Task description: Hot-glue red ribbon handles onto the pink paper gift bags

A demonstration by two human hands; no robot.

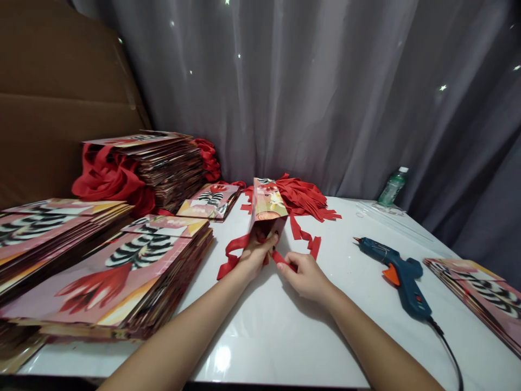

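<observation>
In the middle of the table, a printed paper bag (269,202) stands opened out with its mouth toward me. My left hand (257,254) grips the bag at its mouth, some fingers hidden inside it. Close by on the right, my right hand (306,276) is closed, pinching a red ribbon (280,259) between thumb and forefinger at the bag's lower edge. One loose red ribbon (231,255) curls out to the left of the bag, another red ribbon (304,237) to its right. Behind the bag lies a heap of cut red ribbons (303,196).
Stacks of flat printed bags (138,266) fill the left side, with a taller stack (171,168) behind, draped in red ribbon. A blue glue gun (401,277) lies on the right, its cord trailing forward. Beyond are a green bottle (393,187) and more flat bags (480,288).
</observation>
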